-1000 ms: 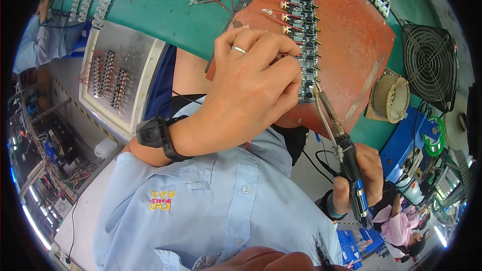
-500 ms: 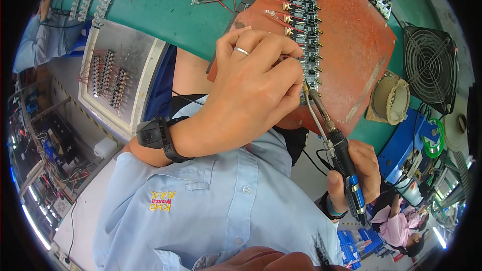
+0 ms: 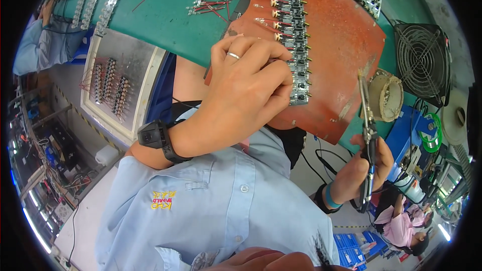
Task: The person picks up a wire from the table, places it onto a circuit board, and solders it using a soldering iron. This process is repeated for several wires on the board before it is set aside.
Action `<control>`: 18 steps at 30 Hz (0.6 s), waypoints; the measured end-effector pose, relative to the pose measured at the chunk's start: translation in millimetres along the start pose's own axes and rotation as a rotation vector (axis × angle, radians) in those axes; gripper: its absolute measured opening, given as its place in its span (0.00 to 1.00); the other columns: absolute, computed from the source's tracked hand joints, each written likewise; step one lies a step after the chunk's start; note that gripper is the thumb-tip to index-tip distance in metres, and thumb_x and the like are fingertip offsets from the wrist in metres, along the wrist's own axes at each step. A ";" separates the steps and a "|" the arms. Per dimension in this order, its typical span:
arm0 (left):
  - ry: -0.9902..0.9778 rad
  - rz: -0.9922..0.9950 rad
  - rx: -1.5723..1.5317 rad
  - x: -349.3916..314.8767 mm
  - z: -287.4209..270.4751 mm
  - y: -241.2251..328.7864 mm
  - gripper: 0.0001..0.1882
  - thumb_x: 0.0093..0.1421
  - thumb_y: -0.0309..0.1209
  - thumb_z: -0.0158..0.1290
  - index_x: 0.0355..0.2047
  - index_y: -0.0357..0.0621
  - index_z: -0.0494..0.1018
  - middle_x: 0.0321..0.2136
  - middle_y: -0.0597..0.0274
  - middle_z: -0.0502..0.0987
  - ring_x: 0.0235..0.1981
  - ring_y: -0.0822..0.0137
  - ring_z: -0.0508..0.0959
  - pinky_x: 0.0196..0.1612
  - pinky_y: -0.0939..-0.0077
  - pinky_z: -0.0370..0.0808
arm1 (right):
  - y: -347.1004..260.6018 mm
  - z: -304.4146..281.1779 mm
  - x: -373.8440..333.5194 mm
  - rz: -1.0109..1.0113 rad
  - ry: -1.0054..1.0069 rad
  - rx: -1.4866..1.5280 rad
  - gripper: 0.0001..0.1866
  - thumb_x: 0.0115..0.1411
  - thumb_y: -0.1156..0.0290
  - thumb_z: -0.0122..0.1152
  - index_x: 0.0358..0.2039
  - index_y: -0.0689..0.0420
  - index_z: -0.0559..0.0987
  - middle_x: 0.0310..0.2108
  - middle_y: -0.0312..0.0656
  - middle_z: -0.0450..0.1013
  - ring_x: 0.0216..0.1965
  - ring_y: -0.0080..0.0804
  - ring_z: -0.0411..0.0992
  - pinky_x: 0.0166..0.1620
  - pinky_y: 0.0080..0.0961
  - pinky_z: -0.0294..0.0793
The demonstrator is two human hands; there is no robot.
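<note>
My left hand (image 3: 253, 75) lies over the left edge of a strip of small black circuit boards (image 3: 296, 18), its thumb and fingers pinched together. What sits between the fingertips is hidden. Small round brass-coloured parts with red wires (image 3: 275, 14) line the strip's upper left edge. In my right hand (image 3: 354, 173) is a soldering iron (image 3: 370, 143) with a black and blue handle. Its tip points up over the right part of an orange mat (image 3: 334, 60), apart from the boards and close to a tan round pot (image 3: 389, 95).
A pile of red-wired parts (image 3: 213, 1) lies on the green table (image 3: 165, 15). Right of the mat stand a black fan (image 3: 423, 62), a blue device (image 3: 405, 123) and a green spool (image 3: 433, 133). A framed tray (image 3: 128, 50) holds wired boards at left. Other people sit nearby.
The soldering iron has moved right, away from the board strip, and turned more upright. The strip and mat appear slightly further left; my left hand keeps its pinch.
</note>
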State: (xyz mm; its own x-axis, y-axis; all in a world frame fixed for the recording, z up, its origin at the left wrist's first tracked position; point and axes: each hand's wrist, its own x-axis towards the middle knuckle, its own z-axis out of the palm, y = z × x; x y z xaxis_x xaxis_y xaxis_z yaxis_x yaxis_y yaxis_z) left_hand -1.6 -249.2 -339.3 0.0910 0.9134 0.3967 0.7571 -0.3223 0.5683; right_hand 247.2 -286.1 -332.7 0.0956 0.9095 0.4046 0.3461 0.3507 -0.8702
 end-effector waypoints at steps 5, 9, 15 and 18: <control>-0.155 0.086 -0.072 3.4 -16.2 -7.3 0.15 0.42 0.31 0.64 0.33 0.48 0.75 0.44 0.66 0.74 0.45 0.62 0.71 0.52 0.65 0.60 | 5.3 1.1 -3.5 0.055 0.007 0.038 0.28 0.59 0.58 0.59 0.50 0.69 0.67 0.39 0.53 0.73 0.35 0.38 0.74 0.40 0.32 0.72; -0.182 0.127 -0.068 3.9 -18.1 -12.6 0.22 0.41 0.35 0.66 0.39 0.48 0.75 0.47 0.65 0.73 0.47 0.61 0.70 0.53 0.65 0.59 | 7.5 4.5 1.0 0.064 0.007 0.057 0.26 0.59 0.61 0.58 0.50 0.69 0.67 0.39 0.53 0.73 0.36 0.37 0.74 0.41 0.32 0.72; -0.179 0.121 -0.019 0.7 -23.9 -9.9 0.23 0.45 0.36 0.63 0.42 0.47 0.72 0.48 0.63 0.70 0.52 0.60 0.68 0.56 0.58 0.56 | 1.9 16.3 4.4 0.027 0.009 0.099 0.25 0.59 0.63 0.56 0.50 0.69 0.67 0.37 0.51 0.73 0.36 0.34 0.72 0.42 0.30 0.71; -0.128 0.124 0.017 -1.2 -26.3 -14.3 0.26 0.43 0.38 0.66 0.44 0.50 0.73 0.51 0.64 0.70 0.51 0.58 0.69 0.56 0.57 0.57 | -1.8 17.3 5.7 0.031 0.002 0.036 0.23 0.59 0.65 0.52 0.50 0.69 0.68 0.36 0.49 0.73 0.35 0.32 0.71 0.43 0.29 0.70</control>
State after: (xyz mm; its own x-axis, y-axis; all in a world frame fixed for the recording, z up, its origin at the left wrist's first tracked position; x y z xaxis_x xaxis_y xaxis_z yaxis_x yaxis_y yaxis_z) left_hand -29.6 -252.1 -328.9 0.2652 0.8912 0.3680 0.7458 -0.4315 0.5075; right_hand 231.0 -277.7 -333.7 0.1077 0.9196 0.3777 0.3095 0.3301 -0.8918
